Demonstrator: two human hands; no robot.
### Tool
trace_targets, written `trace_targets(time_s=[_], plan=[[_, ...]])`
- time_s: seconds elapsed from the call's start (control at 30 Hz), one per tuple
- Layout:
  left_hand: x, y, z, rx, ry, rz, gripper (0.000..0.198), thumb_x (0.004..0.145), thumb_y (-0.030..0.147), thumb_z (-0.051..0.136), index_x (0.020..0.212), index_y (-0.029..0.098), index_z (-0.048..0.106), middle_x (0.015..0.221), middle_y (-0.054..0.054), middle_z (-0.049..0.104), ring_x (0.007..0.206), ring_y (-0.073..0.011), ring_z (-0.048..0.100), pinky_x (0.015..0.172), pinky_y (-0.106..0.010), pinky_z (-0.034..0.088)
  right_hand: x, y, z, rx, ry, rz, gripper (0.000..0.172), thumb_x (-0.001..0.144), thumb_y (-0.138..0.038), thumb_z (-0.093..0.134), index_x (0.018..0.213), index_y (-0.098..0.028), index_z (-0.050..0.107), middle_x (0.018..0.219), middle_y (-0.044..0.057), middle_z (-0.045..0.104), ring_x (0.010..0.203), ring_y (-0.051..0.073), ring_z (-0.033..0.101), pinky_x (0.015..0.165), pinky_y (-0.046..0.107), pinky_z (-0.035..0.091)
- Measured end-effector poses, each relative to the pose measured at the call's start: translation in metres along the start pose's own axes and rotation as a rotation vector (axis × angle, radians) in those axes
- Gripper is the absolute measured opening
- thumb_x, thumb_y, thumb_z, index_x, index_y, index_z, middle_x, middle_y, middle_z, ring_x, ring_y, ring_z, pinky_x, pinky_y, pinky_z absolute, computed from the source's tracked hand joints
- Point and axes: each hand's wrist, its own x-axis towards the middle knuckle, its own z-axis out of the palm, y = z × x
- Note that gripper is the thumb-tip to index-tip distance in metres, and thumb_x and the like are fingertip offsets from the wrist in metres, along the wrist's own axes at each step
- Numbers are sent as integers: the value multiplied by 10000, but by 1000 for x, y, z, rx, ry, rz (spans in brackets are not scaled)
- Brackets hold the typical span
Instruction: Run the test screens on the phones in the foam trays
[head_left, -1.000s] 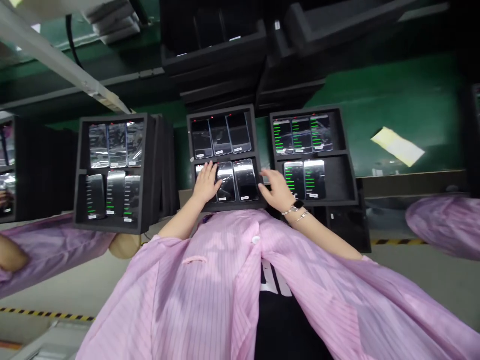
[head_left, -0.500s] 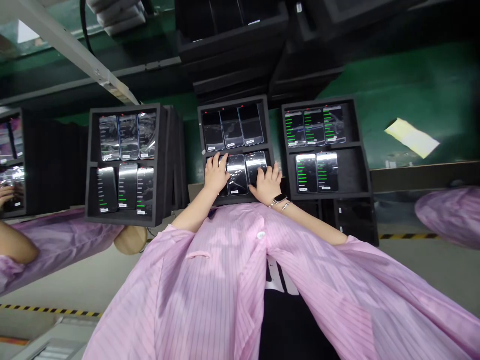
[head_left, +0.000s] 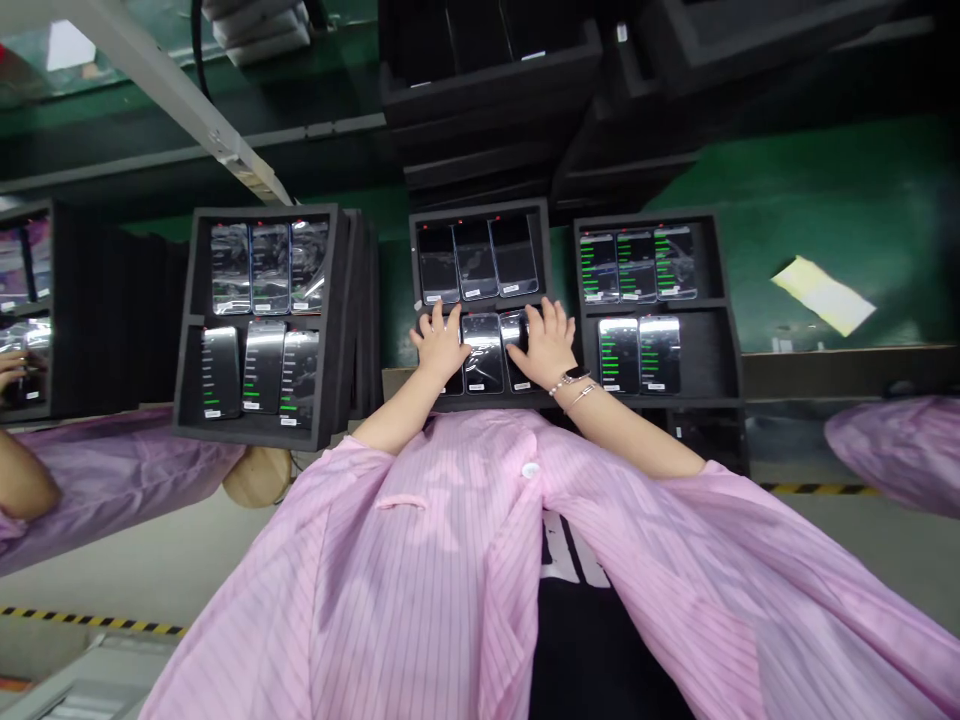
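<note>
A black tray (head_left: 545, 240) lies in front of me, with two rows of smartphones showing dark screens. My left hand (head_left: 440, 342) rests on the front row's left phone (head_left: 452, 382), its fingers spread and partly covering it. Over the front row's right phone (head_left: 517, 375) lies my right hand (head_left: 550, 345), fingers apart, thumb across the screen. Between my hands is the middle phone (head_left: 482, 352), uncovered. Three more phones, one of them the middle dark one (head_left: 476, 260), fill the back row.
To the right, another black tray (head_left: 712, 250) holds phones with green bars on screen. A stacked tray (head_left: 330, 300) of phones stands left. Stacked black trays (head_left: 480, 140) rise behind. A yellowish paper (head_left: 823, 293) lies at right. Another person's hand (head_left: 11, 370) is at far left.
My right hand has moved up beside the right phone, its fingers now reaching to the divider between rows. My left hand stays about where it was on the left phone. The view has shifted slightly.
</note>
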Motion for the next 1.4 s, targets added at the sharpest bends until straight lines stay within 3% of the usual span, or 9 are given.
trace_targets(time_s=[0.13, 0.23, 0.37, 0.57, 0.77, 0.93, 1.07, 1.2, 1.4], plan=[[-3, 14, 19, 1, 45, 367, 701, 946, 330, 649, 1606, 187, 462, 1733, -158, 344, 1631, -401, 236, 1326, -715, 55, 63, 1, -16, 41, 55, -40, 823, 944, -447, 516, 1633, -52, 299, 1691, 256, 336, 1615, 415, 160, 1266, 720, 104], [7, 25, 37, -21, -41, 552, 700, 966, 311, 618, 1622, 145, 439, 1703, -158, 408, 1616, -345, 314, 1356, -561, 185, 107, -3, -18, 24, 16, 9, 867, 943, -483, 557, 1642, -45, 289, 1682, 253, 352, 1613, 425, 159, 1264, 723, 91], [14, 26, 49, -9, -52, 549, 621, 977, 241, 561, 1588, 155, 494, 1694, -133, 431, 1575, -333, 382, 1324, -517, 274, 133, -7, -12, -30, -11, 52, 888, 949, -565, 593, 1622, -44, 339, 1683, 265, 341, 1610, 439, 136, 1253, 689, 164], [16, 27, 45, -46, -13, 417, 638, 930, 216, 618, 1563, 213, 534, 1577, -109, 546, 1438, -335, 490, 1245, -504, 373, 127, -8, -8, -20, -12, 38, 846, 940, -515, 620, 1613, -74, 361, 1700, 249, 322, 1621, 403, 105, 1224, 613, 281], [12, 34, 41, -58, -68, 395, 625, 905, 206, 628, 1528, 212, 576, 1528, -128, 569, 1406, -343, 497, 1205, -495, 409, 131, -10, -10, 50, -26, 94, 928, 874, -468, 646, 1642, -86, 291, 1748, 231, 231, 1635, 386, 68, 1191, 637, 337], [30, 30, 16, -102, -29, 436, 568, 962, 286, 567, 1525, 208, 574, 1524, -118, 586, 1420, -301, 502, 1236, -432, 394, 131, -10, -10, 71, -39, 105, 906, 864, -482, 642, 1626, -115, 316, 1732, 225, 263, 1629, 391, 82, 1140, 645, 404], [101, 11, -27, -52, 170, 335, 525, 1019, 258, 425, 1524, 198, 554, 1582, -99, 544, 1482, -267, 458, 1294, -434, 320, 130, -14, -11, 57, -14, 109, 876, 860, -472, 631, 1609, -113, 353, 1725, 221, 283, 1626, 395, 93, 1148, 641, 393], [164, -12, -57, 53, 95, 247, 557, 960, 188, 450, 1501, 168, 579, 1597, -105, 528, 1518, -279, 423, 1313, -414, 289, 130, -21, -13, 47, -5, 113, 879, 847, -478, 633, 1607, -119, 379, 1726, 207, 297, 1627, 392, 111, 1165, 628, 379], [175, -23, -62, 124, 47, 239, 718, 894, 302, 587, 1593, 189, 466, 1620, -110, 502, 1495, -352, 419, 1281, -491, 322, 130, -26, -13, 9, 26, 95, 828, 859, -460, 621, 1586, -113, 427, 1724, 217, 304, 1631, 393, 117, 1176, 587, 372]])
